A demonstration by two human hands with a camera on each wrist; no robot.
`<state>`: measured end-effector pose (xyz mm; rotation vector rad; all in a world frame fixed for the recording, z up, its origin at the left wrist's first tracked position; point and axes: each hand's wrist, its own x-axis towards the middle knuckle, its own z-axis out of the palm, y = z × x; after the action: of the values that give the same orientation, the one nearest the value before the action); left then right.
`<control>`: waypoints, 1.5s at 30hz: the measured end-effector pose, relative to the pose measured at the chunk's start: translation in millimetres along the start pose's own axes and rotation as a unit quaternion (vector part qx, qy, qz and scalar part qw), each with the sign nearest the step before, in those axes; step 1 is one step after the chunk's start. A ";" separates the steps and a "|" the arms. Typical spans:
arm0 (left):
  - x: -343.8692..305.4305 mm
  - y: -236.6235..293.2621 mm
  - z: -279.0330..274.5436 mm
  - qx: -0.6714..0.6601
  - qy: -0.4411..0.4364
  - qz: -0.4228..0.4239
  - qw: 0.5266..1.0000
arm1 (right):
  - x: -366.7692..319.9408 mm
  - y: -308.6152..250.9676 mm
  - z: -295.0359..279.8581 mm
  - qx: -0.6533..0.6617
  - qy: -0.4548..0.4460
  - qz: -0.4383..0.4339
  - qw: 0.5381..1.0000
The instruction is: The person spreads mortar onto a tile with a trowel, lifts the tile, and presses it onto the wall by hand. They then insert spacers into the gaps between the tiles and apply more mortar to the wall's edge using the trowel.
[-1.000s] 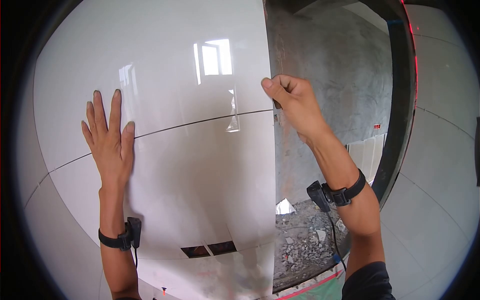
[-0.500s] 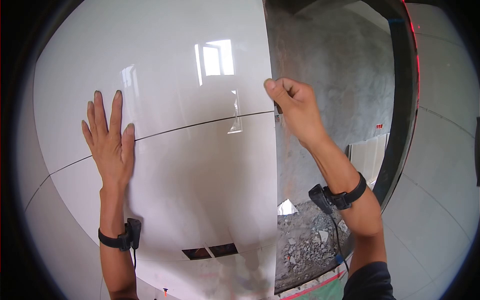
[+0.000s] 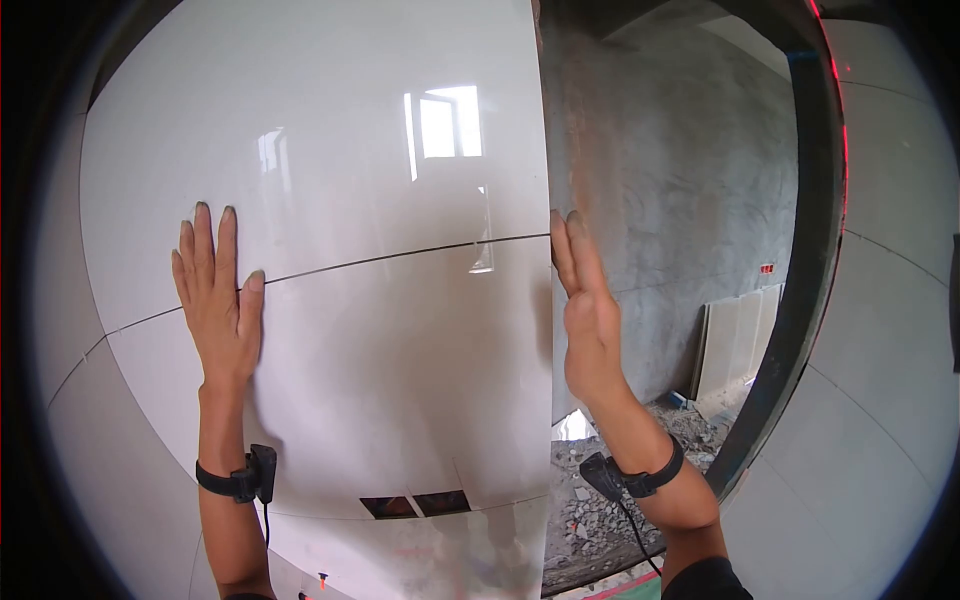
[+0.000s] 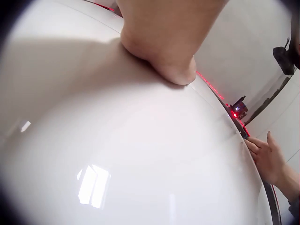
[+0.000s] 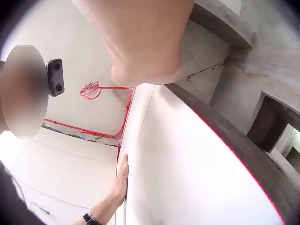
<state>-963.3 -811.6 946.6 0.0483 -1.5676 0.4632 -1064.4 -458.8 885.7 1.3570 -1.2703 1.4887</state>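
Observation:
Glossy white tiles cover the wall, an upper tile (image 3: 340, 120) meeting a lower tile (image 3: 400, 370) along a thin dark joint. My left hand (image 3: 218, 300) lies flat with spread fingers across that joint at the left. At the tiles' right edge, my right hand (image 3: 590, 310) is held upright with straight fingers, its fingertips against the edge near the joint. In the left wrist view the right hand (image 4: 267, 157) is at the far tile edge; the right wrist view shows the left hand (image 5: 122, 183) against the tile face.
Right of the tile edge is an opening with a grey plastered wall (image 3: 680, 180) behind it and rubble (image 3: 590, 510) on the floor. Leaning there is a pale panel (image 3: 735, 340). Low in the tiles sits a dark double cutout (image 3: 388, 508). A red laser line runs along the far frame.
My right hand has uncurled from its thumb-and-finger hold on the tile edge and moved lower, fingers now straight. The left hand stays on the tiles; the view has shifted slightly.

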 end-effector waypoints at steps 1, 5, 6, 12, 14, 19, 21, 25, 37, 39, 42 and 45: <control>0.0 -0.3 0.5 0.001 -0.001 0.001 1.000 | -3.4 0.5 0.7 -0.028 -0.002 -0.010 1.000; 0.2 1.0 1.0 -0.015 0.012 -0.005 1.000 | -15.0 -2.4 -2.2 -0.075 -0.011 -0.010 0.997; 0.2 1.2 1.0 -0.016 0.012 -0.007 1.000 | -16.5 -1.0 -4.6 -0.075 -0.010 -0.011 0.997; 1.2 3.3 -1.8 -0.016 0.008 -0.004 1.000 | -10.7 4.8 -9.7 -0.067 0.004 -0.047 0.997; 2.4 3.0 -1.9 -0.005 0.006 0.001 1.000 | -7.2 6.3 -2.9 -0.036 -0.001 -0.027 0.999; 1.5 1.9 -6.2 -0.042 -0.010 -0.023 0.999 | 0.7 -7.2 -0.7 -0.090 0.014 -0.019 0.996; 0.4 2.2 -6.5 -0.039 -0.014 -0.027 0.999 | 1.1 -2.3 -0.8 -0.135 0.004 -0.061 0.989; -0.4 -2.6 -2.6 -0.044 -0.006 -0.011 0.999 | -6.2 10.2 -15.1 -0.310 -0.030 -0.095 0.946; -89.5 -84.8 -28.1 -0.146 -0.053 -0.067 0.986 | -39.2 -45.0 1.8 -0.337 0.024 -0.091 0.937; -97.5 -97.6 -30.6 -0.151 -0.056 -0.066 0.985 | -42.8 -54.3 15.7 -0.366 0.010 -0.090 0.926; -107.6 -123.8 -40.4 -0.156 -0.060 -0.079 0.983 | -41.2 -77.7 63.4 -0.396 -0.034 -0.104 0.912; -126.6 -166.1 -43.5 -0.170 -0.010 -0.113 0.979 | -31.4 -100.2 121.7 -0.382 -0.090 -0.088 0.915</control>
<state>-862.1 -981.5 866.5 -0.0325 -1.6201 0.0128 -933.5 -550.3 867.0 1.0388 -1.5693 0.6200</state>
